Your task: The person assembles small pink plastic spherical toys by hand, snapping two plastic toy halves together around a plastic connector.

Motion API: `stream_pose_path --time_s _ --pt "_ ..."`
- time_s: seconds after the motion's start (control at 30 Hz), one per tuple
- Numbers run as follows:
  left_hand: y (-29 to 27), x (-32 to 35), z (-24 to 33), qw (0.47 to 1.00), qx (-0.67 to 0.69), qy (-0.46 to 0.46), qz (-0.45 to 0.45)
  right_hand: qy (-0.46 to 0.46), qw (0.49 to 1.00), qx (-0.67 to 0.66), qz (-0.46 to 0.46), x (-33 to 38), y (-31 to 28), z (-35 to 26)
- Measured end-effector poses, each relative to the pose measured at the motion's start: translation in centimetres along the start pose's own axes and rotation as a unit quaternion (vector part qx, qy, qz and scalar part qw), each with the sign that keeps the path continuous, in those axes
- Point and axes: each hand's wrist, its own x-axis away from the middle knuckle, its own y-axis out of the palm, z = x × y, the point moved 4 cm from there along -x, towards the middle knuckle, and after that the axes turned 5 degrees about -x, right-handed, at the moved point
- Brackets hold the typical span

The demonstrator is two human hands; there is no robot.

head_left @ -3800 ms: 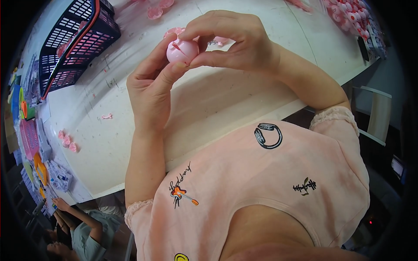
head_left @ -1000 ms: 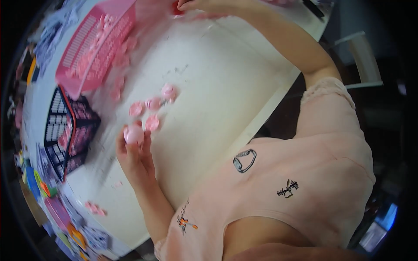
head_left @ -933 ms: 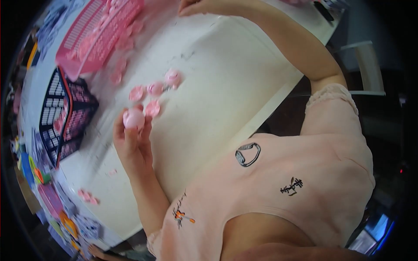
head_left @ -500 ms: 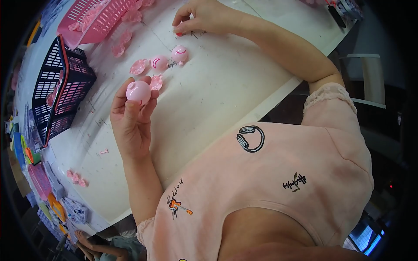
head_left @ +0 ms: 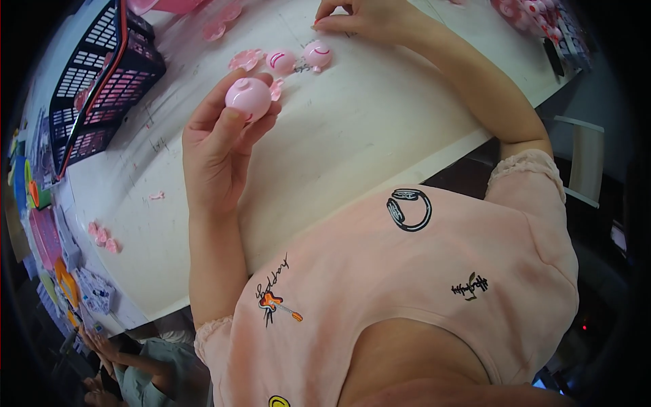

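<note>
My left hand (head_left: 220,139) holds a glossy pink plastic ball (head_left: 248,99) between thumb and fingers, with a small round knob on its top and a dark pink mark low on its side. Two similar pink balls with curved magenta lines, a left one (head_left: 280,61) and a right one (head_left: 317,53), lie on the table beyond it. Beside them is a pink petal-shaped piece (head_left: 247,59), and another pink piece (head_left: 277,89) shows partly behind my left fingers. Farther right, my right hand (head_left: 369,19) is pinched near the tabletop; a speck of red shows at its fingertips, too small to name.
A dark blue slatted basket (head_left: 135,74) with pink pieces inside stands at left, near a pink basket (head_left: 180,5). Small pink parts (head_left: 103,236) lie on the white table (head_left: 325,142). Red-and-pink pieces (head_left: 532,17) sit far right. A co-worker's arms (head_left: 129,359) show at lower left.
The view has shifted, so the table things sit higher and most lie farther right. My left hand still grips the ball, and my right hand keeps its pinch near the table.
</note>
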Motion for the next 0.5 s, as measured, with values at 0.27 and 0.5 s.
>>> stream_pose_path --time_s 0.27,0.5 --pt "0.7 0.4 0.3 0.999 -0.032 -0.008 0.006 -0.110 0.962 -0.250 0.009 0.0 -0.5 -8.6" --pt "1.0 0.5 0.2 0.998 -0.066 -0.020 0.009 -0.126 0.955 -0.269 0.013 0.4 0.7 -8.5"
